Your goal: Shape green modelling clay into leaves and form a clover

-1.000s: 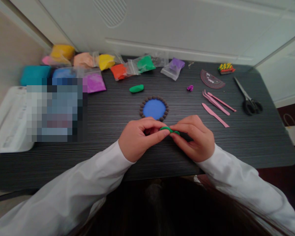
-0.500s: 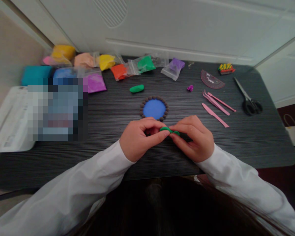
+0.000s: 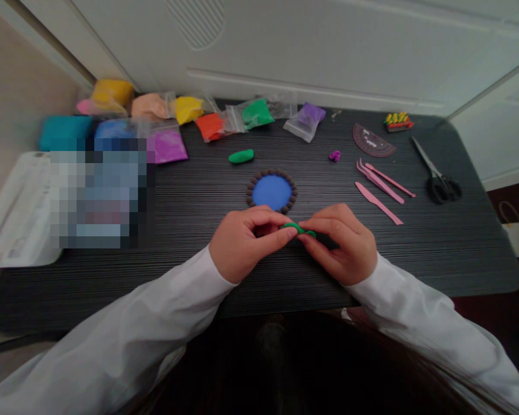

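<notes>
A small piece of green modelling clay, thin in the middle and wider at both ends, is pinched between my two hands. My left hand grips its left end with thumb and fingertips. On the other end, the thumb and fingers of my right hand are closed. Just beyond my fingers lies a blue clay disc ringed by dark brown clay balls; my left hand hides part of its near edge. Farther back rests a green clay roll.
Bagged clay, including a purple pack and a green pack, lines the back. To the right are a purple clay bit, pink tweezers, a pink clay knife, a protractor and scissors. A blurred-out item lies left.
The left end of the green clay shows a little less between my left fingers, which have shifted slightly. Both hands otherwise stay in place, and the things on the table have not moved.
</notes>
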`<state>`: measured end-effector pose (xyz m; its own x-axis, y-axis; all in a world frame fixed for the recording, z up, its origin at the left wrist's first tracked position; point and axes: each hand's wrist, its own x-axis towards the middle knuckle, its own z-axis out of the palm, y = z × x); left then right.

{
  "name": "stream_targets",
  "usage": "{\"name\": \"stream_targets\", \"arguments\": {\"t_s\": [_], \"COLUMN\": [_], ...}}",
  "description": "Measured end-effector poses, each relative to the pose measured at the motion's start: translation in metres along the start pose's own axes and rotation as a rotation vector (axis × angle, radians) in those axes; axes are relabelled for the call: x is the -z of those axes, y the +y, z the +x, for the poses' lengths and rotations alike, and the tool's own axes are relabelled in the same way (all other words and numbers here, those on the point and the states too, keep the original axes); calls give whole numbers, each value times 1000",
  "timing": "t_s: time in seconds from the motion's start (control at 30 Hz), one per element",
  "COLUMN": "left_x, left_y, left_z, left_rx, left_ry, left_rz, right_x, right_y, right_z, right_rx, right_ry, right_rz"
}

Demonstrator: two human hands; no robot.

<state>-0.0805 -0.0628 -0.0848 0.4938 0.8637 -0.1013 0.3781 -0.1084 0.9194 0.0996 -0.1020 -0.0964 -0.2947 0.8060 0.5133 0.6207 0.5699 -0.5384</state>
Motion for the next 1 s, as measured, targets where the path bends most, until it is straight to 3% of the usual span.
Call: {"name": "stream_targets", "arguments": {"t_s": [1.0], "left_x": [2], "left_y": [-1], "left_z": [1], "left_rx": [3], "left_ry": [67], "left_rz": [-76], "right_x": [0], "right_y": [0], "right_z": [1], "right_rx": [-42], "right_ry": [-3], "right_rz": [-6]}}
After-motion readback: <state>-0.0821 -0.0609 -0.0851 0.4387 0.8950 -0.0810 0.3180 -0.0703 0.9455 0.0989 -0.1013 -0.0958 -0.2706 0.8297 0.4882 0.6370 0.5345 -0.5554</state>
